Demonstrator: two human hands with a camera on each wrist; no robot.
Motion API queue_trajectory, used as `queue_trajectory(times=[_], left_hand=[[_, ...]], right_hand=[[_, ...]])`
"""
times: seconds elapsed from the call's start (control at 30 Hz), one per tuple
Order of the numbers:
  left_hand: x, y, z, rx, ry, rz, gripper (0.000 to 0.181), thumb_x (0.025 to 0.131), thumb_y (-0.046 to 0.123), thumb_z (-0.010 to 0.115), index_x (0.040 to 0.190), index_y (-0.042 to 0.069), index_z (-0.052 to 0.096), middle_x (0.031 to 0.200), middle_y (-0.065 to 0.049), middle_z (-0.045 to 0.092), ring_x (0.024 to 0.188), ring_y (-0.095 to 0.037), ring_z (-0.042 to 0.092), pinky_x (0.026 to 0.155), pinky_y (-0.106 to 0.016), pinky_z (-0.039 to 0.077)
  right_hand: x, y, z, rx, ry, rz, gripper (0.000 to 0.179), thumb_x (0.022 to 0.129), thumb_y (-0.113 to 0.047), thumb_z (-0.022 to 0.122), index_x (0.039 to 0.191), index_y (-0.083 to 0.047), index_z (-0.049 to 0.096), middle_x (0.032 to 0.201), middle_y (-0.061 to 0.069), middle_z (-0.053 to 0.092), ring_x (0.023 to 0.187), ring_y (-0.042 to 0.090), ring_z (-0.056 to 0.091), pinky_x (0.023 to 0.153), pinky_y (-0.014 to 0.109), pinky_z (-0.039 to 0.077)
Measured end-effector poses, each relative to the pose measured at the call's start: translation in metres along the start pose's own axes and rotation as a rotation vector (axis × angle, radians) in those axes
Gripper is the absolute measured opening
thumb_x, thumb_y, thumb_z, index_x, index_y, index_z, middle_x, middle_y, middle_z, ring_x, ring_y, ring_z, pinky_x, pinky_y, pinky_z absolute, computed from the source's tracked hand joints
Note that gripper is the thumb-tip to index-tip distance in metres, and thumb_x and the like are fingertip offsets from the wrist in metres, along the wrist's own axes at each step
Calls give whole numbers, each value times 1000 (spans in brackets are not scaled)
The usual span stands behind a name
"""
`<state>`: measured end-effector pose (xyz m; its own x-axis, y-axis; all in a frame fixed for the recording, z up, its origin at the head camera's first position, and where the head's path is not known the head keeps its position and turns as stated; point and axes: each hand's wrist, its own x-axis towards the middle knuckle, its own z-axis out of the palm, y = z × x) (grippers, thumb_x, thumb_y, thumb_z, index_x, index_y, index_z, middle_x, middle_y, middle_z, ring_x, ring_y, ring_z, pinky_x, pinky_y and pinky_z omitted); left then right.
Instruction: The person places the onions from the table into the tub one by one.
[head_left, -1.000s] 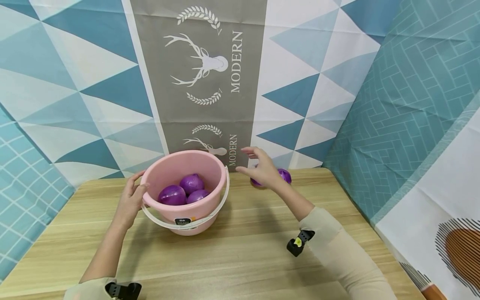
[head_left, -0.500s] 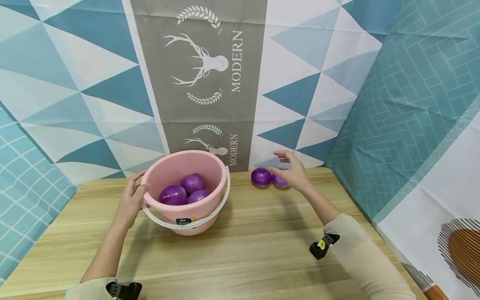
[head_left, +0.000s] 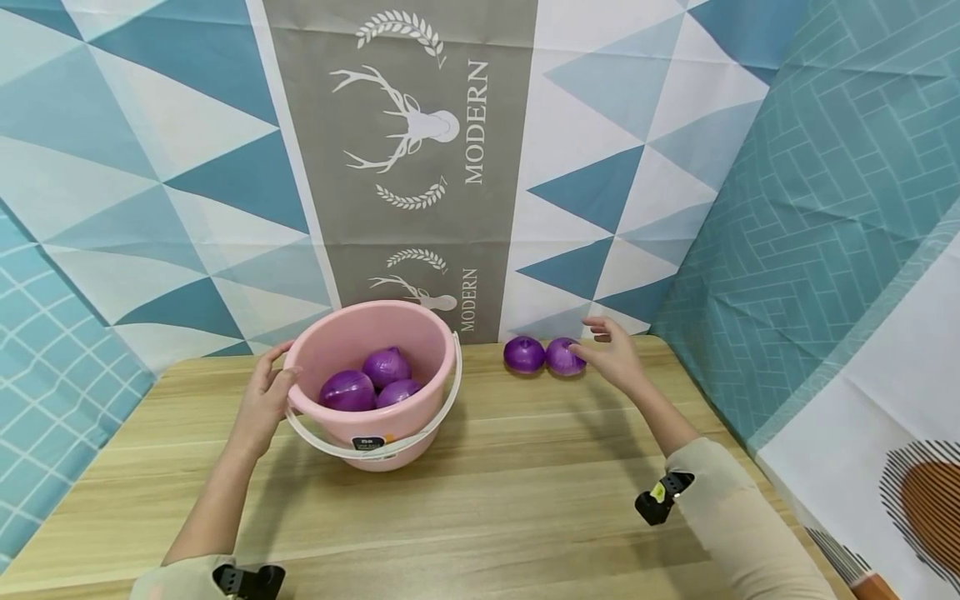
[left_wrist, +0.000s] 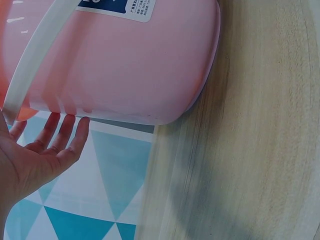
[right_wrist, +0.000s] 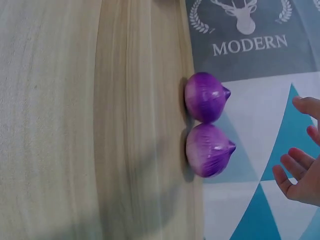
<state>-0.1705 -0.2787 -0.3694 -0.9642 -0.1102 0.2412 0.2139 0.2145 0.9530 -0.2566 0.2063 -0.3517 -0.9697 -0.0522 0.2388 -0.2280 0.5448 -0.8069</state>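
A pink bucket [head_left: 330,421] with a white handle [head_left: 450,400] stands on the left half of the table, several purple onions [head_left: 347,390] inside it. My left hand [head_left: 262,402] holds the bucket's left side at the rim. In the left wrist view, the fingers [left_wrist: 65,135] of that hand lie against the outer wall; its thumb is out of sight. At the table's back edge, two more purple onions [head_left: 524,355] sit side by side. My right hand [head_left: 617,360] hovers at the right-hand onion [head_left: 564,357], fingers apart; the right wrist view shows a gap between them.
The wood-grain table [head_left: 480,500] reaches back to a patterned wall covering [head_left: 420,167]. A teal covering [head_left: 810,208] borders the right side, and blue tile-patterned covering [head_left: 52,375] the left.
From beside the bucket, my right hand has moved right, past the left onion to the right one, bringing both into full view. My left hand and the bucket have stayed in place.
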Motion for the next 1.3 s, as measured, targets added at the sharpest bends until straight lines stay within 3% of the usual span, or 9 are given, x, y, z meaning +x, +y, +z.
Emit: queue_trajectory(times=[0.33,0.97,1.3], left_hand=[[0,0,0,-5,-1,-1,44,98,24,43,141,17,34,99,8,53,77,-1,62,60,-21,57],[2,0,1,-31,10,-11,43,97,20,43,140,18,34,97,11,54,77,-1,62,60,-20,56],[2,-2,1,-26,15,-8,43,98,21,43,140,17,34,98,13,54,78,0,61,60,-20,56]], right_hand=[[2,18,2,-28,24,34,56,83,-16,70,130,1,46,134,26,45,121,44,44,101,53,41],[18,53,26,-168,17,98,58,81,-17,71,130,4,46,130,32,46,118,47,46,98,55,42],[20,60,38,-145,35,148,59,82,-19,70,132,1,44,132,30,42,120,45,44,98,54,42]])
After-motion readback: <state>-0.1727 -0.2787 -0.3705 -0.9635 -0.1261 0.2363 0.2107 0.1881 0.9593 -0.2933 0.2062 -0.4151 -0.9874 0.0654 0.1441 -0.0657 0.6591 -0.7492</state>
